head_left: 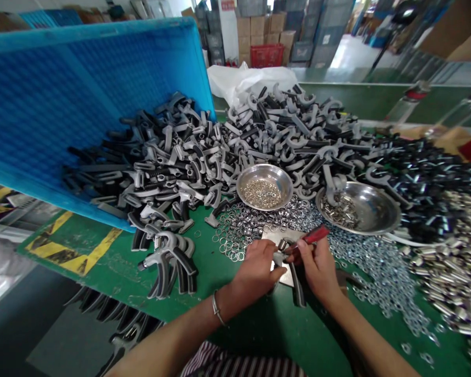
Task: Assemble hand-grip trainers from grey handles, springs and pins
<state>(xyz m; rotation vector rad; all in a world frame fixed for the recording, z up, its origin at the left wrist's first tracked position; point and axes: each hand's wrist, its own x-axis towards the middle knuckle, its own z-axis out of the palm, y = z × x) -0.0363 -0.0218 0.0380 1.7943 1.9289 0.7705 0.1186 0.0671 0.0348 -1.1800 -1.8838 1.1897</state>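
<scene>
My left hand (259, 267) is closed on a grey-and-black handle (298, 287), the same kind as those piled on the bench. A small coil spring (282, 244) shows at the top of this piece, between my two hands. My right hand (317, 269) grips a slim tool with a red handle (317, 234), its front end against the piece near the spring. What the tool's tip touches is too small to make out. Under the work lies a flat metal plate (270, 235), partly covered by my hands.
A tipped blue crate (102, 73) spills grey-and-black handles (172, 178) across the green bench. Two steel bowls (265, 170) (380, 209) hold small metal parts. Loose rings (233, 235), nuts (384, 277) and metal cylinders (451, 262) lie around. Assembled handles (172, 262) stand at left.
</scene>
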